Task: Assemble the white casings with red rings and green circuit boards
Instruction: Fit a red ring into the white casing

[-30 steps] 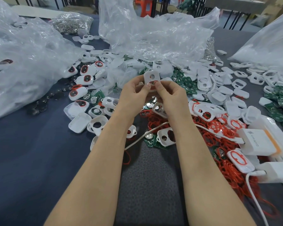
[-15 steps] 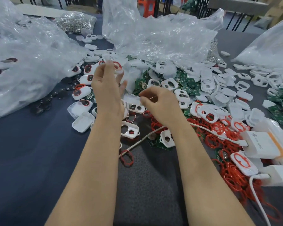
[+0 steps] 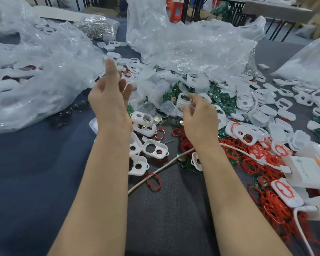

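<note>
My left hand [image 3: 111,97] is raised with its fingers spread and nothing in it, close to the big plastic bag. Just past its fingertips lies a white casing fitted with a red ring [image 3: 126,74]. My right hand [image 3: 199,117] reaches into the heap, thumb and forefinger pinched on a white casing [image 3: 183,100] that has an oval hole. Loose white casings [image 3: 247,102] cover the right side. Green circuit boards [image 3: 223,100] lie under them, and red rings [image 3: 255,163] are piled at the right. Empty casings [image 3: 155,148] sit between my forearms.
Crumpled clear plastic bags lie at the left [image 3: 35,80] and at the back [image 3: 188,47]. A white charger box [image 3: 303,170] with a white cable [image 3: 161,170] lies at the right. Dark round discs [image 3: 63,117] sit under the left bag's edge. A bag of metal parts [image 3: 98,26] is far left.
Both hands held one casing together at the centre. My left hand carried it left and forward and let it go. My right hand dropped to the heap and closed on another casing.
</note>
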`<action>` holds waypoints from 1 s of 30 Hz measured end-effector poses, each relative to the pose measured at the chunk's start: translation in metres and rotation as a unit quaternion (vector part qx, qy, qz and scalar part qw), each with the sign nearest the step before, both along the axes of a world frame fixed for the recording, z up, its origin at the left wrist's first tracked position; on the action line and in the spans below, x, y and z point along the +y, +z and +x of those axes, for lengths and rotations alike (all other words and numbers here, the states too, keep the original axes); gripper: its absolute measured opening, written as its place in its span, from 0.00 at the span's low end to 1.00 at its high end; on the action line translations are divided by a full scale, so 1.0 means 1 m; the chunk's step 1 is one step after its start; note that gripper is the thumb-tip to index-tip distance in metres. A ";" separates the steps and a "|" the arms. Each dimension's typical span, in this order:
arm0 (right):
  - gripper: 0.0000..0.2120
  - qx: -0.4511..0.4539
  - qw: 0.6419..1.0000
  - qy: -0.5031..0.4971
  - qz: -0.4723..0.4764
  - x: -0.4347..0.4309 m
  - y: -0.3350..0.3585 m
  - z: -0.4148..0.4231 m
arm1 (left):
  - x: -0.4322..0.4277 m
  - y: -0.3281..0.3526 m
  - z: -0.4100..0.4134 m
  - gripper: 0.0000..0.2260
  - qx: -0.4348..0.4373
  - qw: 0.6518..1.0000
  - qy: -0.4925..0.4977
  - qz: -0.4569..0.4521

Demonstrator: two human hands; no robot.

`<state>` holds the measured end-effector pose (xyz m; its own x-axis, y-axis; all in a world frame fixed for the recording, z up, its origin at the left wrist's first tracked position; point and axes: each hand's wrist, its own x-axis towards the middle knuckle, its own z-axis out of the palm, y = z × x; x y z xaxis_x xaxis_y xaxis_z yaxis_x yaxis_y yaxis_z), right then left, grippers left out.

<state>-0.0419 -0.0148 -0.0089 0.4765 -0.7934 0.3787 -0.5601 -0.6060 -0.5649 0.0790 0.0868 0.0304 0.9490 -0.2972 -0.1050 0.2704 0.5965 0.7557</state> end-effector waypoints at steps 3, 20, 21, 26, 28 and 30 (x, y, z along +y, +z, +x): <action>0.19 -0.002 0.999 -0.016 -0.035 0.009 0.004 0.009 | 0.015 0.003 0.013 0.10 0.001 1.000 0.026 0.007; 0.13 0.198 0.967 0.152 -0.061 0.063 0.008 0.081 | 0.067 0.002 0.052 0.08 0.041 0.995 0.088 -0.004; 0.14 0.180 0.971 0.143 -0.067 0.067 0.010 0.084 | 0.070 0.003 0.055 0.09 0.050 0.993 0.102 -0.017; 0.12 0.044 0.967 0.249 -0.011 0.096 0.018 0.113 | 0.081 0.008 0.063 0.11 0.060 0.987 0.140 -0.048; 0.14 0.103 0.950 0.292 -0.041 0.105 0.013 0.133 | 0.082 0.008 0.063 0.13 0.058 0.988 0.137 -0.047; 0.16 0.189 0.934 0.291 -0.082 0.109 0.004 0.150 | 0.082 0.007 0.062 0.16 0.050 0.989 0.137 -0.035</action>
<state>0.1081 0.0939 -0.0046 0.9336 -0.3033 0.1908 -0.2481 -0.9314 -0.2663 0.1412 0.1691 0.0376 0.9807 -0.0411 -0.1912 0.1638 0.7069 0.6881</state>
